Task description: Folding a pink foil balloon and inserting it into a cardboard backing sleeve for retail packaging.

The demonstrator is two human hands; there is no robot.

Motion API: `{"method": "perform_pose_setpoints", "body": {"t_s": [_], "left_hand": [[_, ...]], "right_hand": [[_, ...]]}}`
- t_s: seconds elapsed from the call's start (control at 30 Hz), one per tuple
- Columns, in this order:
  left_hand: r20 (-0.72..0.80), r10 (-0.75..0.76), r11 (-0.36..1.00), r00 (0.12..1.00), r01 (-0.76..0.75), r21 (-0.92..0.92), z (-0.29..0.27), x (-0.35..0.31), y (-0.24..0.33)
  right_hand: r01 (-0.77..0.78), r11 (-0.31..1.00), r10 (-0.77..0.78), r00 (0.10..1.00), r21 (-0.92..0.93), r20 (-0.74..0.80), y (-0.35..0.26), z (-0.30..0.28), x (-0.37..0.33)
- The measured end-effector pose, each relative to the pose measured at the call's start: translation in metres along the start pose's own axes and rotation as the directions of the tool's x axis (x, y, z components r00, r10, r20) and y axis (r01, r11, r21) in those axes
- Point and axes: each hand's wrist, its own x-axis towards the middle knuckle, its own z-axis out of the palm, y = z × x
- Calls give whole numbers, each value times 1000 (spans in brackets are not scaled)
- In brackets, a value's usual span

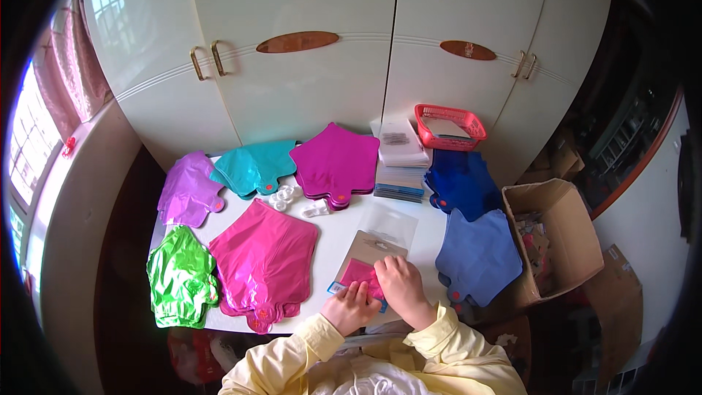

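A folded pink foil balloon (pixel 356 272) lies over a brown backing card (pixel 365 247) at the front of the table. My left hand (pixel 353 309) presses on its near edge, fingers bent together. From the right, my right hand (pixel 401 287) closes on the balloon's right side, its fingers curled and the thumb side partly hidden. A clear plastic bag (pixel 395 221) sticks out past the card's far end. Just left of my hands is a stack of flat pink star-shaped foil balloons (pixel 267 256).
Other foil balloon stacks are green (pixel 181 274), lilac (pixel 191 186), teal (pixel 256 166), magenta (pixel 336 161), dark blue (pixel 464 183) and light blue (pixel 479 256). Piled cards (pixel 402 153), a red basket (pixel 450 111) and white ribbon rolls (pixel 284 197) sit farther back. A cardboard box (pixel 563 227) stands right.
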Motion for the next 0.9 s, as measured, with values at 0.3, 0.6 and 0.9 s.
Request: {"method": "perform_pose_setpoints", "body": {"t_s": [0.3, 0.6, 0.9], "left_hand": [[-68, -111, 994, 991, 110, -22, -6, 11, -7], [-72, -147, 986, 986, 140, -95, -15, 11, -1], [-70, -181, 982, 981, 177, -65, -18, 16, -11]], "right_hand": [[-146, 731, 338, 926, 667, -169, 9, -1, -5], [-154, -849, 247, 729, 506, 638, -25, 30, -46], [-279, -723, 216, 778, 632, 590, -36, 15, -47]]}}
